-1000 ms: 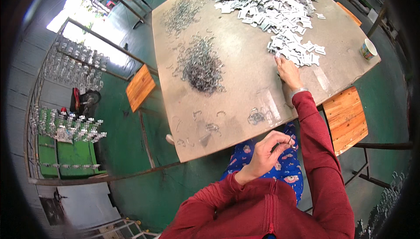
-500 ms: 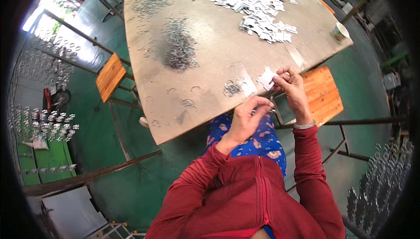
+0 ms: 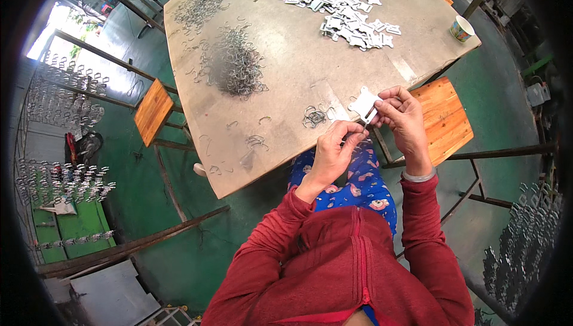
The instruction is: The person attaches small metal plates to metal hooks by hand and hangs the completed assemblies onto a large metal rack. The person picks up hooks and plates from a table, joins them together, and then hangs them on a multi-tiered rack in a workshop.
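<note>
Between the thumb and fingers of my right hand (image 3: 403, 122) is a flat silvery metal plate (image 3: 363, 104) with notched edges and a slot, held over the table's near edge. My left hand (image 3: 335, 150) is pinched closed just below the plate, on a thin wire piece (image 3: 366, 128) whose shape is mostly hidden. The fingertips of both hands are close together. Just beyond my left hand, a small cluster of bent wire hooks (image 3: 314, 116) lies on the table (image 3: 298, 69).
A heap of wire hooks (image 3: 239, 66) sits left of centre, with more scattered behind it. Many metal plates (image 3: 352, 25) are piled at the far side. A paper cup (image 3: 462, 29) stands at the right corner. Wooden stools (image 3: 444, 120) flank the table; hanging racks of metal parts (image 3: 528, 248) stand around.
My left hand has risen toward the plate, its fingertips now at the plate's lower edge. The plate in my right hand has tilted slightly. The whole view has shifted a little.
</note>
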Action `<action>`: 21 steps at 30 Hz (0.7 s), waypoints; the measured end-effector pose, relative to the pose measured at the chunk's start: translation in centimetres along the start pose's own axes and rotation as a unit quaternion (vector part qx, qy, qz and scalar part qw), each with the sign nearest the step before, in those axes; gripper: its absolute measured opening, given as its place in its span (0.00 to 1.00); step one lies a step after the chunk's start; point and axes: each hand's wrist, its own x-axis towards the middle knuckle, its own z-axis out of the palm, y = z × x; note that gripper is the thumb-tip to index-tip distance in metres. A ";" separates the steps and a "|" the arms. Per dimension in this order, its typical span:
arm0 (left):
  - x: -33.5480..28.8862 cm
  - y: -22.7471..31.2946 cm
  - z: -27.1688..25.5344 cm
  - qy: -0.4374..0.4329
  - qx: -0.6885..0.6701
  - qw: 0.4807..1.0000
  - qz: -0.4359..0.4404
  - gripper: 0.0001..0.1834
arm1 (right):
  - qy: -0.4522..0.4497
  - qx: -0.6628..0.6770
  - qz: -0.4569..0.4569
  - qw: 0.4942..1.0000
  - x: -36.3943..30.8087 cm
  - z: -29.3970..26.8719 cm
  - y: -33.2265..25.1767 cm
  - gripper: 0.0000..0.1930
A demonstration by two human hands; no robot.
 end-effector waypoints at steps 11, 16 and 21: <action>0.6 -1.8 -3.4 0.085 0.030 0.996 0.021 0.13 | 0.007 -0.210 -0.246 0.946 -4.4 1.9 -0.8 0.08; 5.7 -9.8 -15.3 0.055 0.508 0.859 0.043 0.07 | -0.016 -0.195 -0.220 0.956 -4.2 2.2 -0.9 0.08; 8.0 -12.1 -18.3 -0.057 0.605 0.788 0.102 0.04 | 0.016 -0.174 -0.205 0.963 -4.4 1.2 -0.6 0.08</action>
